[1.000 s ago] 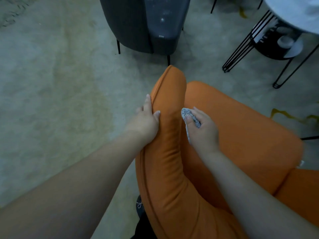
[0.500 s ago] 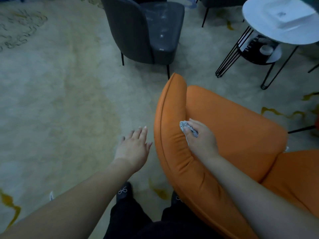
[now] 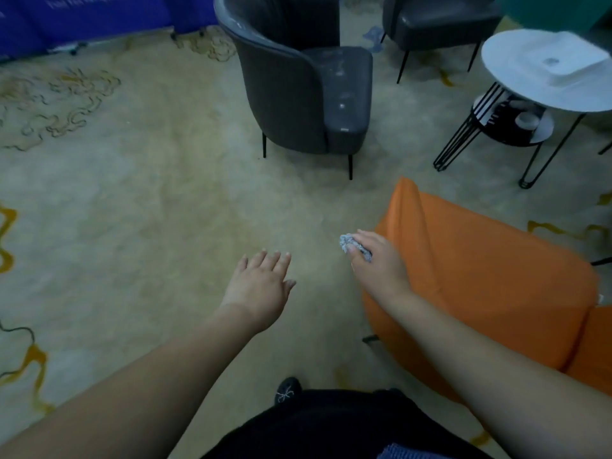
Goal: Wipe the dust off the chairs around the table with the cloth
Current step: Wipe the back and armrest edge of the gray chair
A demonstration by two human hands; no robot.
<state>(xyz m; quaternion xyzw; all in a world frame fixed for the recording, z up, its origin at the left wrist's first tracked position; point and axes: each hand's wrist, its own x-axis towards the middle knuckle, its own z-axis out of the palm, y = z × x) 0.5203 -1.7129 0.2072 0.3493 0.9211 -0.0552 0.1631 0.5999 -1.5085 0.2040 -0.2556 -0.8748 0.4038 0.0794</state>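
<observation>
So the right hand (image 3: pixel 381 263) is curled tight around a small crumpled grey cloth (image 3: pixel 353 247), with a wad of it poking out past the fingers toward the left. That hand sits right at the left edge of the orange upholstered chair (image 3: pixel 490 276), which fills the lower right of the frame; can't really tell if the cloth is actually touching the chair's rim or just hanging beside it.

The left hand (image 3: pixel 260 286) is empty, fingers spread and flat, palm down, hovering over the beige patterned carpet (image 3: pixel 132 200) around the middle of the frame, well apart from the orange chair.

In the upper middle there's a dark grey leather tub chair on thin black legs (image 3: pixel 298 94), and its seat has pale dusty smudges on it. Another dark grey chair (image 3: pixel 437 24) peeks in at the top, right of centre, only partly in frame. Upper right has the round white desk on black wire legs (image 3: pixel 516 81), with a lower shelf holding some small stuff that's too blurry to make out.

There's a blue panel (image 3: pixel 99 18) along the upper left edge. At the bottom centre you can see the person's black clothing (image 3: pixel 331 429) and the toe of a black shoe (image 3: pixel 287 389) with a little white bow pattern.
</observation>
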